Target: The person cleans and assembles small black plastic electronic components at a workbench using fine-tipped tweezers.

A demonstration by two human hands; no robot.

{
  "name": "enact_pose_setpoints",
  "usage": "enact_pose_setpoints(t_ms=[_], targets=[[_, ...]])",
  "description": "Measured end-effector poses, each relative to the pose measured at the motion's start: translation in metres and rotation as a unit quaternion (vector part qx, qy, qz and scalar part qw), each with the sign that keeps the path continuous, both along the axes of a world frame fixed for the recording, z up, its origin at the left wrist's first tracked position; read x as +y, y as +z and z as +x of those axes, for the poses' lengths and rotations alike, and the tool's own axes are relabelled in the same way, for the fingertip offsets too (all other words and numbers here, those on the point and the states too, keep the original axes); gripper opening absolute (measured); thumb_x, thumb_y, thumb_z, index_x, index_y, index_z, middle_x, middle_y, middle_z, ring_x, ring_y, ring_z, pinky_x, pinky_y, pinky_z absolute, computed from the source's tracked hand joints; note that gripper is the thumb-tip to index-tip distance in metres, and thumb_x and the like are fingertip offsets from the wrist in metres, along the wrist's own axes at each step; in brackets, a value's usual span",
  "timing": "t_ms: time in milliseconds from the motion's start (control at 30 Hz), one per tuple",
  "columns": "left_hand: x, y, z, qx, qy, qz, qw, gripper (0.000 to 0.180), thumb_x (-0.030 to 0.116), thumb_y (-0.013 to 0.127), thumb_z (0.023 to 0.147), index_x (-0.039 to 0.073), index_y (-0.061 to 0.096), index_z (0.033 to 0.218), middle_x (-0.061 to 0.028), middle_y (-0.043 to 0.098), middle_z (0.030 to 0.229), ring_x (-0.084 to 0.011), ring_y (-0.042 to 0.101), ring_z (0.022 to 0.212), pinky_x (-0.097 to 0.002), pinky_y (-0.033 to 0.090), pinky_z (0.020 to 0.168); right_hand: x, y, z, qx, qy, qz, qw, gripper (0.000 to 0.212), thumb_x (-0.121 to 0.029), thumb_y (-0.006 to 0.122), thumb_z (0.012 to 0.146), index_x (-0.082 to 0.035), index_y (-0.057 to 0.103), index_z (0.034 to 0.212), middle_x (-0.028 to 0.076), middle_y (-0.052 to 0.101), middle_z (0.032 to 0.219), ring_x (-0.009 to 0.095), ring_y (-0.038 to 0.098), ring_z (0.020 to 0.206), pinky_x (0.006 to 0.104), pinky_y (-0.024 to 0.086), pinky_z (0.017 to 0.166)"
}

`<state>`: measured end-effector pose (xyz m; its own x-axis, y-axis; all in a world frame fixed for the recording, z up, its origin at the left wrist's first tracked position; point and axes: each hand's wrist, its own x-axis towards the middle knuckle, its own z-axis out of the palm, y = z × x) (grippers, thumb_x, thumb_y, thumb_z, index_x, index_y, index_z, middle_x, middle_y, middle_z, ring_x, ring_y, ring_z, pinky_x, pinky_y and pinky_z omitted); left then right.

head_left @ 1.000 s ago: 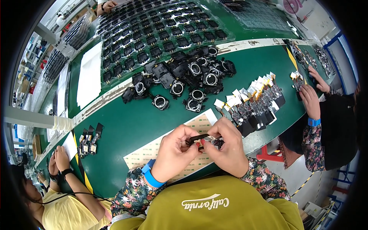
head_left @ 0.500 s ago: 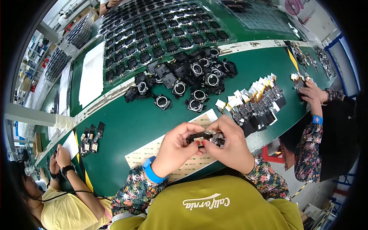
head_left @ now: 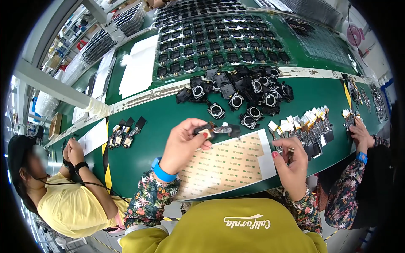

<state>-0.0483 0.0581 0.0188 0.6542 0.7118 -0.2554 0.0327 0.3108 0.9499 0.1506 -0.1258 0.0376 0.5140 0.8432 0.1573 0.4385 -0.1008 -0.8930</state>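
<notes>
My left hand (head_left: 179,141) is closed on a small black electronic module (head_left: 211,129), pinched between thumb and fingers. A beige patch shows beside the thumb, and a flat flex tail with a silvery part sticks out to the right. My right hand (head_left: 294,166) is apart from it, over the right end of the sheet, thumb and forefinger separated and nothing visible between them. Beneath both hands lies a beige printed adhesive sheet (head_left: 230,168) with a white border. Close to the right fingers is a row of flex-cable assemblies (head_left: 310,128) with white and yellow tabs.
A heap of black modules with round rings (head_left: 236,90) lies ahead on the green table (head_left: 156,122). Clear trays of black parts (head_left: 219,46) stand beyond a pale ledge. Several finished-looking modules (head_left: 124,134) lie left. Co-workers' hands (head_left: 75,152) are at both sides.
My right hand has let go of the module and moved right toward the row of flex-cable assemblies. The left hand keeps the module. The whole view has shifted.
</notes>
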Motion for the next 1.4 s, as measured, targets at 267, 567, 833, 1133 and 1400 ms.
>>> enact_pose_setpoints(t_ms=[267,567,833,1133,1400], targets=[[0.061,-0.041,-0.118,0.220,0.217,0.337,0.889,0.012,0.001,0.056,0.085,-0.002,0.060,0.096,-0.0037,0.063,0.082,-0.0086,0.058,0.071,-0.0205,0.046,0.064,-0.009,-0.004,0.010,0.090,-0.037,0.032,0.995,0.006,-0.002,0.056,0.087,0.001,0.059,0.091,0.000,0.043,0.079,0.005,0.038,0.062,0.0198,0.030,0.055],[0.072,-0.019,-0.163,0.521,0.236,0.638,0.516,0.019,0.002,0.061,0.075,0.002,0.065,0.094,-0.0128,0.063,0.086,-0.0267,0.061,0.078,-0.0337,0.048,0.071,-0.001,-0.012,0.029,-0.153,-0.038,-0.027,0.987,0.006,0.000,0.063,0.079,0.002,0.058,0.082,0.006,0.052,0.077,0.014,0.046,0.054,0.0255,0.036,0.049],[-0.009,0.011,0.047,0.106,-0.105,0.605,0.782,0.020,0.003,0.064,0.073,0.003,0.063,0.093,-0.0135,0.060,0.099,-0.0314,0.058,0.093,-0.0381,0.048,0.080,0.013,-0.028,0.023,-0.327,-0.050,-0.087,0.939,0.011,0.002,0.065,0.071,0.000,0.058,0.079,0.012,0.056,0.079,0.031,0.057,0.060,0.0368,0.045,0.053],[-0.002,-0.019,0.098,0.118,-0.189,0.640,0.736,0.028,0.006,0.067,0.072,0.002,0.061,0.099,-0.0109,0.055,0.111,-0.0313,0.053,0.102,-0.0384,0.047,0.084,0.003,-0.029,0.030,-0.177,-0.079,-0.043,0.980,0.008,0.000,0.063,0.075,0.001,0.056,0.076,0.009,0.059,0.071,0.020,0.058,0.058,0.0294,0.045,0.052],[-0.006,0.003,0.076,0.097,-0.160,0.272,0.944,0.021,0.016,0.061,0.087,0.002,0.060,0.102,-0.0104,0.062,0.099,-0.0195,0.061,0.082,-0.0292,0.049,0.067,0.002,-0.024,0.029,0.260,-0.025,0.012,0.965,0.007,-0.001,0.059,0.085,0.000,0.054,0.089,0.002,0.060,0.077,0.006,0.053,0.067,0.0198,0.041,0.061]])
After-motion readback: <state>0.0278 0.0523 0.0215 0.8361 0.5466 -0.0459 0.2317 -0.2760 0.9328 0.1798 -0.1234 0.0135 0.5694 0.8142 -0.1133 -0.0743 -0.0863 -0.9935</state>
